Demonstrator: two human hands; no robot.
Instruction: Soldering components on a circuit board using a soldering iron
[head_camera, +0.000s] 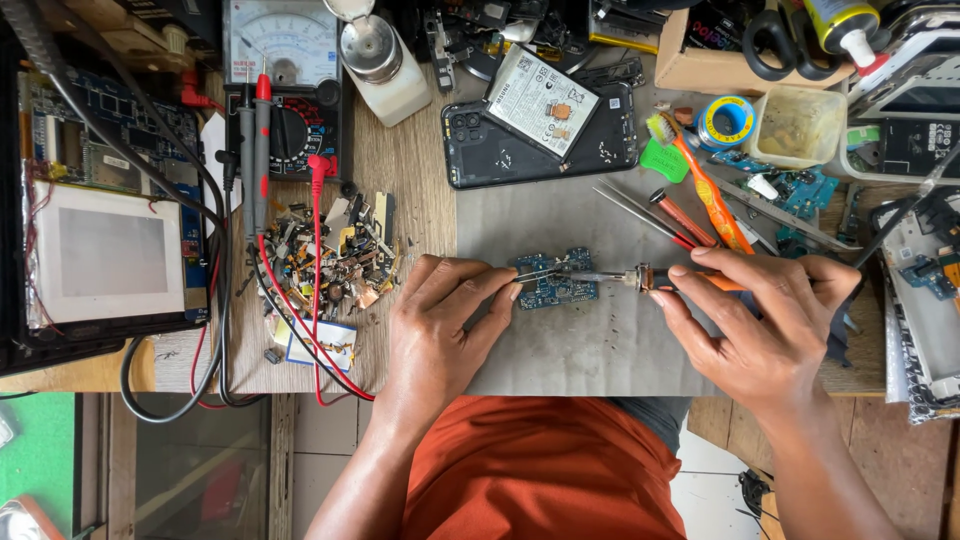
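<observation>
Blue circuit board (556, 281), left hand (440, 325) fingers pinching tweezers (537, 272), right hand (755, 325) gripping soldering iron (640, 278).

Bare grey mat (590, 345) near circuit board (556, 280); scrap pile (330, 262) left, tools (690, 205) behind.

Left hand (435, 325) fingers pinched; right hand (755, 320) curled in grip.

Your place: electronics repair workshop. Evidence: analogue multimeter (285, 75) with probes, opened phone back (540, 140), solder reel (726, 121), scrap-component heap (330, 255).
</observation>
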